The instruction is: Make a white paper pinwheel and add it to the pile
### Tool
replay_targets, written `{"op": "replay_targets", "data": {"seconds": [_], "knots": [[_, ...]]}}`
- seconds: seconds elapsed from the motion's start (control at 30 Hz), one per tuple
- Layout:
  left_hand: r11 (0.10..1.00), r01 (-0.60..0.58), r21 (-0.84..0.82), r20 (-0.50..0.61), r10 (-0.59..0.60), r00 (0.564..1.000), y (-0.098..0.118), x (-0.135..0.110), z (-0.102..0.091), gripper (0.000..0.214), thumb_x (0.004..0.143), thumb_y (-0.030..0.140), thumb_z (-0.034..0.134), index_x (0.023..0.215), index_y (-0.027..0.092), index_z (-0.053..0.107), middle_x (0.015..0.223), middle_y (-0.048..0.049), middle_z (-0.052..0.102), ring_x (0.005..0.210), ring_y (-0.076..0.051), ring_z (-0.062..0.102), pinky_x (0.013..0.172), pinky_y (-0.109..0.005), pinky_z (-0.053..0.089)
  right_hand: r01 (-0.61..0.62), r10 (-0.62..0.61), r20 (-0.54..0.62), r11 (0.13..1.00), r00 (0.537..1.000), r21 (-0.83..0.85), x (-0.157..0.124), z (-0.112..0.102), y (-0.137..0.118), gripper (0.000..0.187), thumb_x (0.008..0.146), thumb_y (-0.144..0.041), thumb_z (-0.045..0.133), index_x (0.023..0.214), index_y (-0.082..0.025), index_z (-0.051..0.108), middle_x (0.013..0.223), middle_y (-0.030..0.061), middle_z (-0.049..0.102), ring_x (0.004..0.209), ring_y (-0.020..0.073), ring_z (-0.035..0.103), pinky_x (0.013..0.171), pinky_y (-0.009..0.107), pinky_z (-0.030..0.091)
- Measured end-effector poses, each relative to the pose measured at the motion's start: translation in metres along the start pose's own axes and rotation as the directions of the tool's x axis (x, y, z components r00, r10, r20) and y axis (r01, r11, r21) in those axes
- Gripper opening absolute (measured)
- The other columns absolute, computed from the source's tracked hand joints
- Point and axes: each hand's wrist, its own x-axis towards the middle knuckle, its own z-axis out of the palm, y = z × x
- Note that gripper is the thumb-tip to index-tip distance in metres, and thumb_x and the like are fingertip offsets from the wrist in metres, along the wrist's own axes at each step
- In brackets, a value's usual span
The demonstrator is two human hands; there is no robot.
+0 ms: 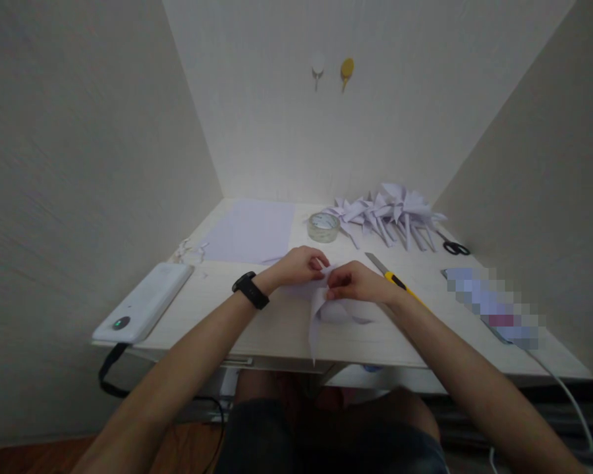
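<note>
My left hand [302, 264] and my right hand [356, 281] meet over the middle of the white table [257, 329], both pinched on a folded piece of white paper [321, 313]. A long flap of that paper hangs past the table's front edge. A black watch [250, 289] sits on my left wrist. A yellow utility knife [390, 274] lies just behind my right hand.
A stack of white paper sheets [251, 230] lies at the back left, a tape roll [323, 226] beside it. A pile of folded paper pieces [390, 214] and black scissors [455, 247] are at the back right. A white power bank [143, 301] rests at the left edge. Walls enclose the table on three sides.
</note>
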Motion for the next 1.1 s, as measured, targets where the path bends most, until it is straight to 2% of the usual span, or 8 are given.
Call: {"op": "replay_targets", "data": {"seconds": [0.07, 0.17, 0.3, 0.43, 0.6, 0.73, 0.9, 1.1], "knots": [[1.0, -0.017, -0.01, -0.053, 0.016, 0.998, -0.003, -0.003, -0.001, 0.029, 0.071, 0.014, 0.073, 0.1, 0.016, 0.074, 0.08, -0.0036, 0.073, 0.073, -0.014, 0.065, 0.068, -0.024, 0.049, 0.01, -0.009, -0.084, 1.0, 0.996, 0.015, 0.001, 0.001, 0.0, 0.028, 0.07, -0.045, 0.074, 0.07, -0.017, 0.068, 0.058, -0.0029, 0.057, 0.054, 0.0107, 0.046, 0.051, 0.024, 0.034], [0.994, -0.106, 0.021, -0.145, 0.108, 0.983, -0.004, -0.007, -0.001, 0.017, 0.077, 0.015, 0.071, 0.092, 0.018, 0.077, 0.085, -0.0039, 0.072, 0.078, -0.014, 0.064, 0.072, -0.025, 0.048, 0.059, -0.058, -0.251, 0.998, 0.966, -0.002, 0.001, 0.002, -0.002, 0.022, 0.068, -0.04, 0.077, 0.072, -0.019, 0.072, 0.069, 0.0006, 0.068, 0.065, 0.015, 0.058, 0.064, 0.027, 0.045], [0.953, -0.176, 0.248, -0.28, 0.245, 0.928, -0.004, -0.012, -0.003, 0.01, 0.081, 0.025, 0.072, 0.088, 0.024, 0.08, 0.082, -0.0044, 0.064, 0.077, -0.014, 0.058, 0.071, -0.026, 0.045, 0.109, -0.136, -0.398, 0.99, 0.907, -0.09, 0.001, 0.0, -0.002, 0.021, 0.067, -0.039, 0.079, 0.073, -0.02, 0.074, 0.076, 0.0037, 0.073, 0.073, 0.0186, 0.064, 0.073, 0.031, 0.049], [0.842, -0.175, 0.511, -0.209, 0.318, 0.925, 0.0, -0.019, -0.007, 0.018, 0.087, 0.029, 0.065, 0.099, 0.029, 0.079, 0.076, -0.0045, 0.066, 0.076, -0.017, 0.059, 0.07, -0.028, 0.042, 0.136, -0.186, -0.418, 0.98, 0.889, -0.146, 0.001, 0.0, -0.001, 0.021, 0.068, -0.039, 0.08, 0.075, -0.02, 0.074, 0.08, 0.0054, 0.074, 0.076, 0.0196, 0.065, 0.074, 0.032, 0.05], [0.843, -0.058, 0.535, -0.169, 0.174, 0.97, 0.013, -0.026, -0.009, 0.03, 0.086, 0.024, 0.058, 0.11, 0.028, 0.076, 0.095, -0.0056, 0.076, 0.085, -0.019, 0.066, 0.071, -0.027, 0.044, 0.135, -0.205, -0.428, 0.973, 0.88, -0.189, 0.002, 0.003, 0.001, 0.018, 0.068, -0.036, 0.08, 0.075, -0.02, 0.074, 0.082, 0.0059, 0.074, 0.077, 0.0201, 0.066, 0.076, 0.033, 0.051], [0.918, 0.046, 0.395, -0.19, 0.032, 0.981, 0.02, -0.026, -0.012, 0.034, 0.084, 0.021, 0.056, 0.111, 0.022, 0.076, 0.088, -0.0055, 0.078, 0.078, -0.019, 0.067, 0.071, -0.027, 0.046, 0.134, -0.219, -0.437, 0.967, 0.872, -0.217, 0.002, 0.003, 0.001, 0.019, 0.07, -0.037, 0.08, 0.076, -0.02, 0.074, 0.082, 0.0063, 0.075, 0.078, 0.0207, 0.067, 0.076, 0.034, 0.051], [0.998, 0.055, 0.015, -0.209, -0.051, 0.977, 0.014, -0.018, -0.012, 0.025, 0.085, 0.024, 0.061, 0.1, 0.016, 0.079, 0.085, -0.0059, 0.077, 0.078, -0.017, 0.069, 0.07, -0.024, 0.049, 0.182, -0.286, -0.455, 0.949, 0.844, -0.259, 0.002, 0.003, 0.002, 0.018, 0.072, -0.036, 0.08, 0.078, -0.02, 0.074, 0.083, 0.0077, 0.075, 0.079, 0.021, 0.068, 0.077, 0.034, 0.052], [0.886, 0.093, -0.454, -0.214, -0.21, 0.954, 0.008, -0.016, -0.009, 0.031, 0.073, 0.02, 0.076, 0.103, 0.01, 0.076, 0.082, -0.0096, 0.076, 0.062, -0.012, 0.064, 0.056, -0.021, 0.049, 0.242, -0.389, -0.444, 0.904, 0.807, -0.352, 0.002, 0.003, 0.001, 0.018, 0.076, -0.039, 0.078, 0.077, -0.021, 0.075, 0.082, 0.0085, 0.075, 0.08, 0.0218, 0.068, 0.076, 0.036, 0.053]]}}
